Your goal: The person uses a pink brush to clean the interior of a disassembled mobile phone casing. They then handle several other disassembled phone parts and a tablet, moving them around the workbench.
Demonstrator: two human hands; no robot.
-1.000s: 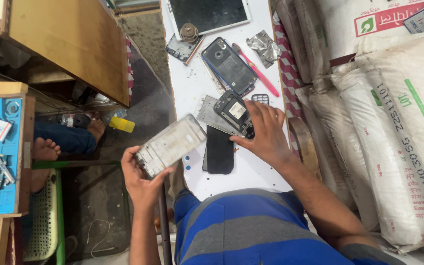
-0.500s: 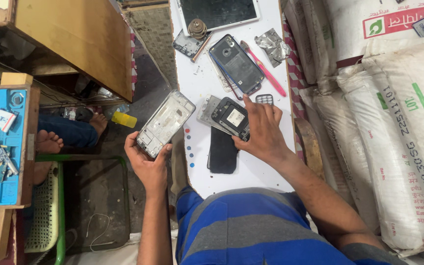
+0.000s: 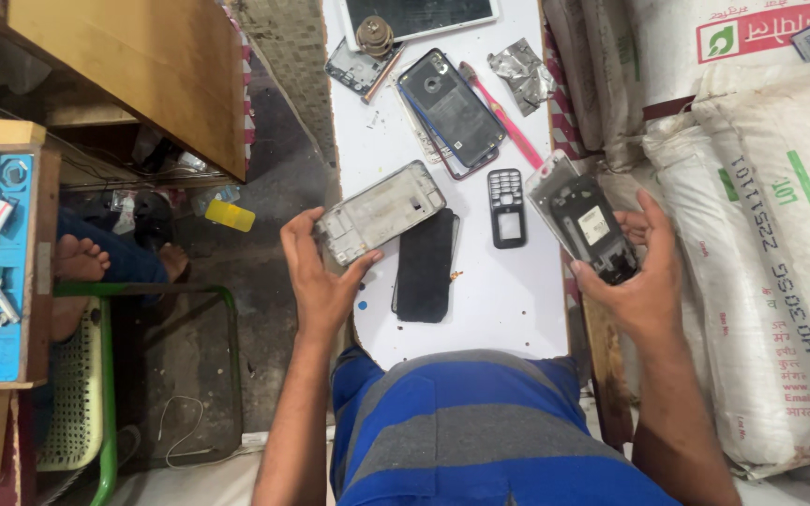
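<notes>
Head view | left hand (image 3: pixel 322 281) grips a silver phone frame (image 3: pixel 380 212) over the white surface's (image 3: pixel 508 309) left edge | right hand (image 3: pixel 637 272) grips a dark phone body (image 3: pixel 585 225) past the right edge | bare room between black panel (image 3: pixel 426 265) and keypad cover (image 3: pixel 507 207) | white sacks (image 3: pixel 761 253) with a green stripe at right

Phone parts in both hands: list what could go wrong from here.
1. The left hand holds the grey frame by one end, partly beyond the white table edge; a slip could drop it to the floor.
2. The right hand holds the opened phone past the table's right edge, near the sacks; it could fall into the gap.
3. The black panel lies close to the near edge, so a forearm might knock it off.
</notes>
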